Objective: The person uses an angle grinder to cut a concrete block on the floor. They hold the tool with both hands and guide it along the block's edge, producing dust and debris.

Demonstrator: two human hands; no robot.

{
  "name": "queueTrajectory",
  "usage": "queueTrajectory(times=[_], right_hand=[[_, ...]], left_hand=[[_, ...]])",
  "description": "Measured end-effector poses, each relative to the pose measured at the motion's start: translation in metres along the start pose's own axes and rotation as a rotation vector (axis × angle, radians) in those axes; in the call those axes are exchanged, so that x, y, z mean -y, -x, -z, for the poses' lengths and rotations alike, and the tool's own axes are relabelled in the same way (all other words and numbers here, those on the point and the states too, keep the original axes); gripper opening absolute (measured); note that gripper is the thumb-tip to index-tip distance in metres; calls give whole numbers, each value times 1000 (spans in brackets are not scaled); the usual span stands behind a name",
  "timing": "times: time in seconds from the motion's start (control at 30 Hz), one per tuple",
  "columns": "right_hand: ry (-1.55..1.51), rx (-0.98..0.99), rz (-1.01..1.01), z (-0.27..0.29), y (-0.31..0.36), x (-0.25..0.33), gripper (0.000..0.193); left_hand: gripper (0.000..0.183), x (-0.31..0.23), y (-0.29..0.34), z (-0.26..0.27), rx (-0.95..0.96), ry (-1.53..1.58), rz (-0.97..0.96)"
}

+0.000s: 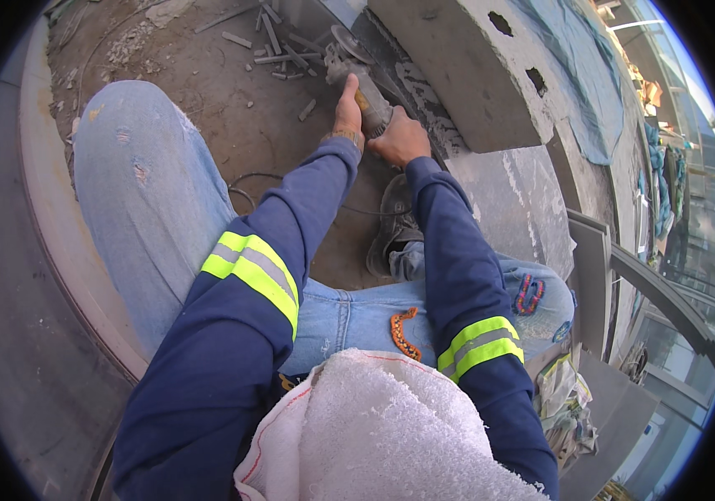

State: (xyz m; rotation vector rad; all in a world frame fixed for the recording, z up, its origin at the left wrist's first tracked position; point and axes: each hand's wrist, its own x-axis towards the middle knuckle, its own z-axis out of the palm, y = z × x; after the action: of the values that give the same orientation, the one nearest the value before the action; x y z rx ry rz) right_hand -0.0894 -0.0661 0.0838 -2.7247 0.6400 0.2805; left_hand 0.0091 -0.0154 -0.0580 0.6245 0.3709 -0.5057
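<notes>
Angle grinder (374, 103): one, dusty grey with a yellow patch on its side; upper centre of the frame, head toward the top.
Disc (352, 44): round, fitted at the grinder's head; close by the slab, contact cannot be told.
Left grip (348, 113): bare, closed on the grinder's body on its left side, thumb laid along it; yellowish band at the wrist.
Right grip (402, 139): bare, closed around the grinder's rear end.
Slab (466, 71): grey, thick, two dark holes; upper right.
Offcuts (272, 35): narrow grey strips, scattered on the dusty floor (199, 54); top centre.
Shoe (393, 219): dark, below the right grip.
Towel (382, 430): white, red stitching; lower centre.
</notes>
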Motion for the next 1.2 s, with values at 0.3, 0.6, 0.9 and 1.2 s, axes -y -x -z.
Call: queueTrajectory(times=[0.3, 0.6, 0.9, 1.2], right_hand=[[3, 25, 6, 5, -1, -1, 79], [-23, -52, 92, 12, 3, 29, 77], [-157, -146, 303, 38, 8, 92, 76], [-57, -151, 357, 90, 25, 128, 73]], left_hand=[[76, -17, 29, -18, 9, -8, 77], [62, -55, 50, -31, 8, 65, -49], [51, -149, 68, -39, 112, 43, -114], [40, -187, 95, -64, 138, 55, -202]])
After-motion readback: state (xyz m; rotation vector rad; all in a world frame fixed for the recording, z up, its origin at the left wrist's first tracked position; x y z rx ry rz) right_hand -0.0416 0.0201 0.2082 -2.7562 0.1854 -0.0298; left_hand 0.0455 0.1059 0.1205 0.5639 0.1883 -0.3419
